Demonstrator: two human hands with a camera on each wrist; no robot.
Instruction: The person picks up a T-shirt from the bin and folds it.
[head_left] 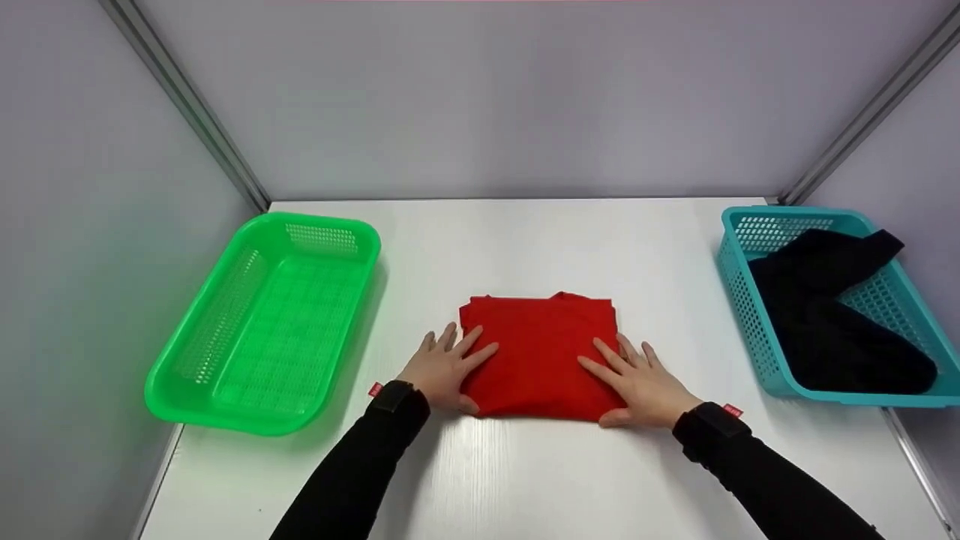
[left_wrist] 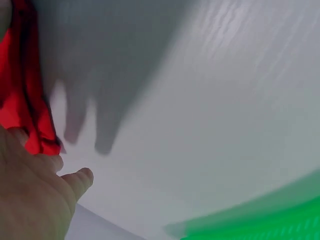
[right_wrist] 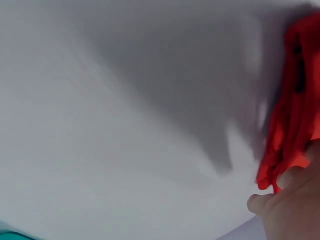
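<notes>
A red folded garment (head_left: 541, 352) lies flat on the white table, its stacked layers showing along the side edges in both wrist views. My left hand (head_left: 444, 369) rests on its left edge with fingers spread and straight. On the opposite edge lies my right hand (head_left: 643, 386), its fingers likewise spread over the cloth. Both thumbs touch near the garment's front corners. In the left wrist view the left hand (left_wrist: 37, 192) is beside the red cloth (left_wrist: 25, 95); the right wrist view shows the right hand (right_wrist: 295, 205) against the other side.
To the left stands a green plastic basket (head_left: 262, 425) with nothing in it. A blue basket (head_left: 757, 349) at the right holds black cloth (head_left: 832, 315), one end hanging over the rim. Grey-white panels (head_left: 525, 97) enclose the table (head_left: 540, 480) at the back and sides.
</notes>
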